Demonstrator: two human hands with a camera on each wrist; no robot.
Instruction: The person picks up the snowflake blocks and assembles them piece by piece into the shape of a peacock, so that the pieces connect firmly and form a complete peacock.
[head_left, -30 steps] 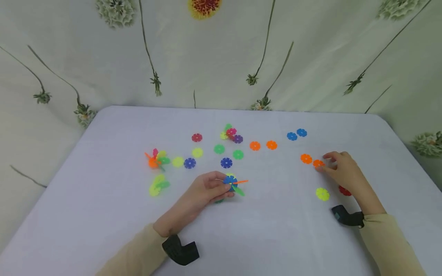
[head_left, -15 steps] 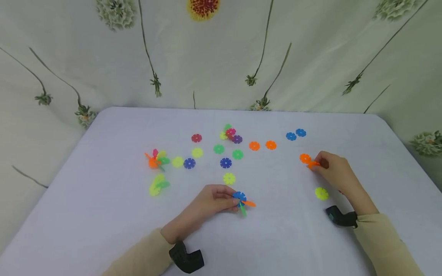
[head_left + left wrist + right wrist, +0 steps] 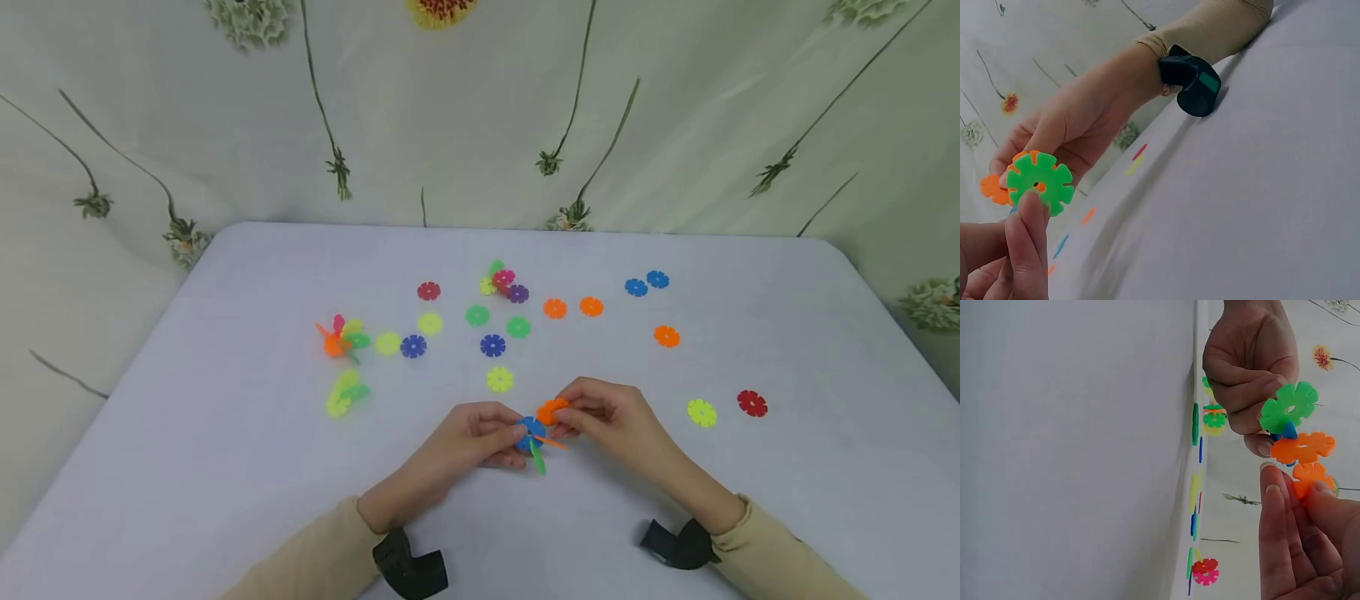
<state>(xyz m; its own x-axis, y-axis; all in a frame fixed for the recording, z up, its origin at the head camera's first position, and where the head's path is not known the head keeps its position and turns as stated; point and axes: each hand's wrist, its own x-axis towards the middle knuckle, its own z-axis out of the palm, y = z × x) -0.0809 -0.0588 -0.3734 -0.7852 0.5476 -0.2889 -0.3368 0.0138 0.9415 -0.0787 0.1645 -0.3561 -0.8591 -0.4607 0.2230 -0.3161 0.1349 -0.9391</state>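
Observation:
Near the front middle of the table, my left hand [image 3: 476, 442] grips a small cluster of notched plastic discs. A blue disc [image 3: 529, 433] is at its centre, with a green disc [image 3: 1289, 409] and an orange disc [image 3: 1304, 447] slotted into it. My right hand [image 3: 618, 421] pinches a separate orange disc [image 3: 551, 410] between thumb and fingers. That disc is held up at the edge of the blue one, overlapping it slightly in the head view. In the right wrist view it sits just below the cluster's orange disc.
Loose discs lie flat on the white table [image 3: 225, 500], among them a yellow disc [image 3: 499, 380], an orange disc [image 3: 667, 337] and a red disc [image 3: 752, 403]. Joined clusters stand at the left [image 3: 335, 342] and back middle [image 3: 503, 282]. A floral curtain [image 3: 480, 117] hangs behind.
My right hand took one orange disc from the right side and carried it left to the cluster. My left hand shifted right and nearer with the cluster, uncovering a yellow disc.

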